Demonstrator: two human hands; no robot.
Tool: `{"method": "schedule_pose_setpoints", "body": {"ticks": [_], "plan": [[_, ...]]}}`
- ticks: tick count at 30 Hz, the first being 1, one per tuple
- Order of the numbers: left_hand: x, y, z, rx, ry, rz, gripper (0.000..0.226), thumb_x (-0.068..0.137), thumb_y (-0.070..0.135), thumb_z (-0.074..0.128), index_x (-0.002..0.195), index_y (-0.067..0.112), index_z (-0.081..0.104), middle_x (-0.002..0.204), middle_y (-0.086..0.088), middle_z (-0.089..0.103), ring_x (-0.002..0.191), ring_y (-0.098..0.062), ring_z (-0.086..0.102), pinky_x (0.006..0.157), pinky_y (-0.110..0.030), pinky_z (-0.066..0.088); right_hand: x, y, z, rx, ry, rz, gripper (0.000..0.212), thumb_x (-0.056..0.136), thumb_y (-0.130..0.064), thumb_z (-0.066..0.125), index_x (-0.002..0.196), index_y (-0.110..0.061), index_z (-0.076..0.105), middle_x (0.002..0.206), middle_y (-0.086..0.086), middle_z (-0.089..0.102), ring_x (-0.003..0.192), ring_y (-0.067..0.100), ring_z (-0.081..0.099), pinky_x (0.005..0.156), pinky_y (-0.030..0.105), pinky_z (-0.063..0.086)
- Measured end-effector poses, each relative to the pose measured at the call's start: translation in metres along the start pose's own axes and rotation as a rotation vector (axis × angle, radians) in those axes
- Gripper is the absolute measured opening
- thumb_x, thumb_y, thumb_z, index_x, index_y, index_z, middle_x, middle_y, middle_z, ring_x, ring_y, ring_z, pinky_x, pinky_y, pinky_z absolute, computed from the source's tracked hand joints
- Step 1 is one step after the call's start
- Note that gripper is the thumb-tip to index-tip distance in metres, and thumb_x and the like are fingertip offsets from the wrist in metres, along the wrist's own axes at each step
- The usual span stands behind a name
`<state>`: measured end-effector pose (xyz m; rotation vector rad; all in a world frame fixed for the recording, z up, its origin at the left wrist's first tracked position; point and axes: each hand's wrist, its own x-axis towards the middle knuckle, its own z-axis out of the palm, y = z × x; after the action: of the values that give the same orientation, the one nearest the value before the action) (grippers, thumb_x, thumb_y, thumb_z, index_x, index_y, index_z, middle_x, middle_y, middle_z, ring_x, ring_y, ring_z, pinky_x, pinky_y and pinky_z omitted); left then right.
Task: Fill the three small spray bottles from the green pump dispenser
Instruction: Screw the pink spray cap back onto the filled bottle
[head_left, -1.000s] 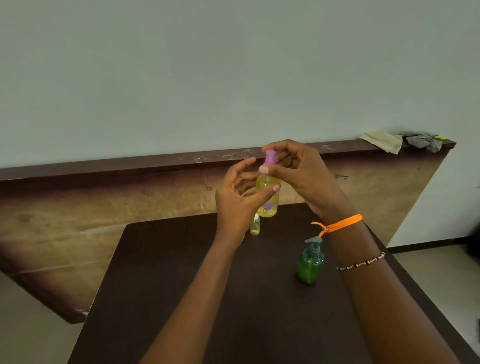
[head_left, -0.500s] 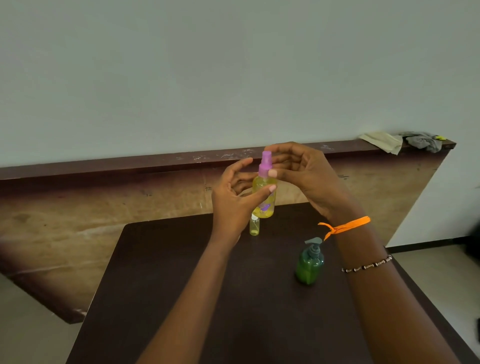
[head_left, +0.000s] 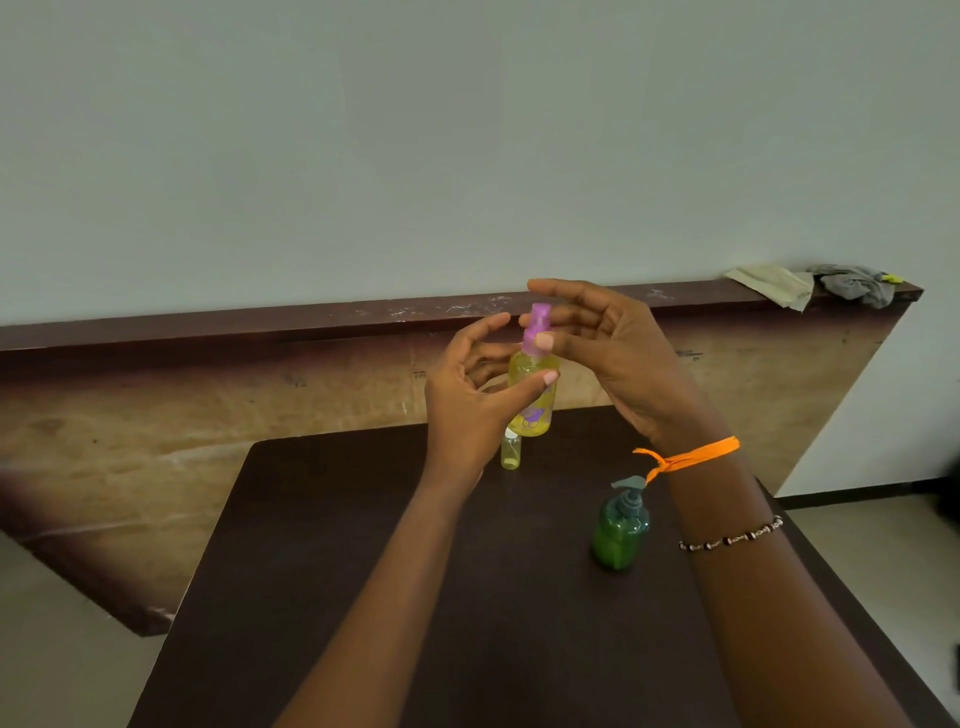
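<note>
A yellow bottle (head_left: 534, 397) with a purple sprayer (head_left: 537, 328) is held upright in the air above the far end of the tabletop (head_left: 363, 597). Its body is gripped by the left hand (head_left: 470, 400), the thumb laid across the front. The collar of the sprayer is pinched by the thumb and fingers of the right hand (head_left: 608, 348), the upper fingers arched loosely over the top. Whether the sprayer is being screwed on or off cannot be told.

Yellow liquid is seen through the bottle's wall, so this one is judged filled or nearly so. A smaller bottle (head_left: 511, 450) stands on the tabletop just below and behind it, partly hidden by the left hand; it too appears to carry yellow liquid. The dispenser (head_left: 621, 530) stands well apart to the right, near the right forearm, untouched, with its pump fitted.

Two spray bottles and one dispenser are counted. The third bottle is not seen; it may be hidden behind the hands. At least two fills are therefore judged done or close to done, while the third cannot be assessed.

An orange band (head_left: 691, 457) and a beaded bracelet (head_left: 732, 538) are worn on the right wrist. Two cloths (head_left: 774, 283) are left on the ledge (head_left: 208, 325) at the far right.
</note>
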<state>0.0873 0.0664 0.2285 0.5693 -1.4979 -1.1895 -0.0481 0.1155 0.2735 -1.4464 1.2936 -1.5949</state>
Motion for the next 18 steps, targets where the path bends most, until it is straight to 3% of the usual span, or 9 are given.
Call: {"method": "schedule_pose_setpoints", "body": {"ticks": [3, 6, 8, 12, 16, 18], "plan": [[0.0, -0.001, 0.002, 0.013, -0.003, -0.005, 0.061, 0.066, 0.004, 0.081, 0.122, 0.01, 0.055, 0.097, 0.003, 0.071, 0.093, -0.012, 0.069, 0.082, -0.029, 0.056, 0.001, 0.003, 0.004, -0.067, 0.07, 0.013, 0.053, 0.073, -0.001, 0.076, 0.118, -0.023, 0.058, 0.086, -0.003, 0.063, 0.083, 0.009, 0.062, 0.08, 0.019, 0.052], [-0.001, -0.004, 0.001, 0.016, -0.008, -0.017, 0.061, 0.067, 0.005, 0.081, 0.122, 0.01, 0.055, 0.099, 0.004, 0.07, 0.094, -0.012, 0.068, 0.085, -0.031, 0.056, 0.0, 0.005, 0.003, 0.008, 0.001, 0.097, 0.057, 0.083, -0.005, 0.067, 0.132, -0.024, 0.046, 0.115, 0.006, 0.065, 0.108, 0.014, 0.061, 0.099, 0.028, 0.047], [0.0, -0.006, -0.001, 0.025, -0.006, -0.023, 0.062, 0.067, 0.008, 0.082, 0.123, 0.011, 0.055, 0.1, 0.007, 0.07, 0.095, -0.012, 0.068, 0.088, -0.036, 0.055, -0.001, 0.007, -0.001, 0.058, -0.044, 0.117, 0.053, 0.089, -0.001, 0.057, 0.137, -0.018, 0.042, 0.127, 0.013, 0.062, 0.118, 0.02, 0.059, 0.103, 0.033, 0.046], [0.001, -0.004, -0.002, 0.024, 0.011, -0.02, 0.063, 0.066, 0.007, 0.082, 0.123, 0.011, 0.055, 0.101, 0.008, 0.069, 0.094, -0.011, 0.067, 0.089, -0.037, 0.055, -0.001, 0.011, -0.002, 0.029, 0.004, 0.078, 0.047, 0.085, 0.007, 0.059, 0.129, -0.009, 0.052, 0.112, 0.015, 0.068, 0.11, 0.023, 0.065, 0.099, 0.036, 0.05], [0.002, -0.003, -0.003, 0.019, 0.011, -0.023, 0.066, 0.066, 0.006, 0.082, 0.125, 0.011, 0.053, 0.098, 0.005, 0.069, 0.093, -0.012, 0.068, 0.088, -0.037, 0.055, 0.002, 0.008, 0.0, 0.003, 0.049, 0.039, 0.051, 0.073, 0.004, 0.073, 0.119, -0.015, 0.057, 0.083, -0.003, 0.07, 0.079, 0.007, 0.068, 0.076, 0.022, 0.055], [0.003, -0.003, -0.003, 0.01, 0.009, -0.031, 0.066, 0.065, 0.006, 0.082, 0.125, 0.011, 0.053, 0.099, 0.002, 0.07, 0.093, -0.014, 0.068, 0.089, -0.04, 0.054, 0.002, 0.008, -0.001, 0.036, 0.039, 0.048, 0.055, 0.071, -0.005, 0.075, 0.119, -0.021, 0.054, 0.088, -0.002, 0.068, 0.082, 0.006, 0.067, 0.079, 0.021, 0.054]]}}
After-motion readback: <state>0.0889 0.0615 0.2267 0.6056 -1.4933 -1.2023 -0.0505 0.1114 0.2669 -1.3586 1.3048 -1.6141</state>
